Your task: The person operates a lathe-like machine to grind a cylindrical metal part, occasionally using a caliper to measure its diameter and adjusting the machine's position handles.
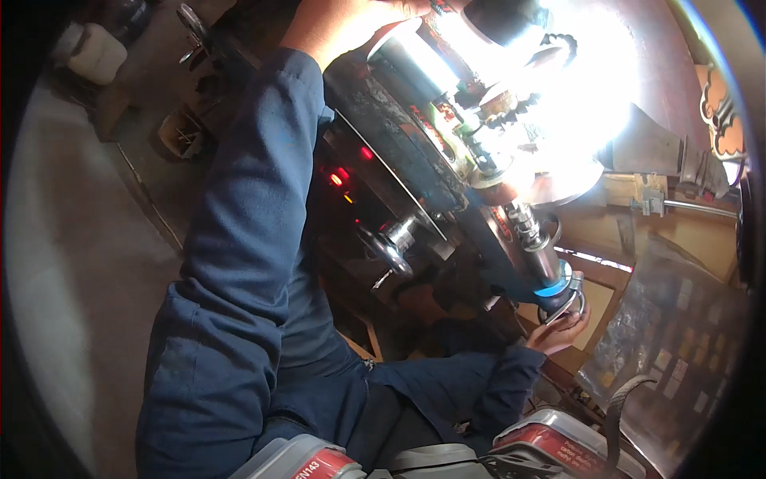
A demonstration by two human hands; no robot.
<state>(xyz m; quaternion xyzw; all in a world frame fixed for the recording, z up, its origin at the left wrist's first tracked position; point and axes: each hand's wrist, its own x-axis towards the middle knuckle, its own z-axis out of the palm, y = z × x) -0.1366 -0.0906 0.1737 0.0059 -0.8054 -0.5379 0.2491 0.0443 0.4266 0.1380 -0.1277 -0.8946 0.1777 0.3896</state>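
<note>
Work under way: right hand (558,331), at five o'clock, cups the blue-collared steel cylinder end (558,289), fingers closed on it; left hand (343,24), at twelve o'clock, grip washed out by glare.

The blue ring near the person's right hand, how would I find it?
Start at the big dark machine under the bright glare in the middle. Follow its shiny metal rod down to the right hand. The blue ring wraps the rod just above the fingers, the only bright blue part among grey metal.
</note>
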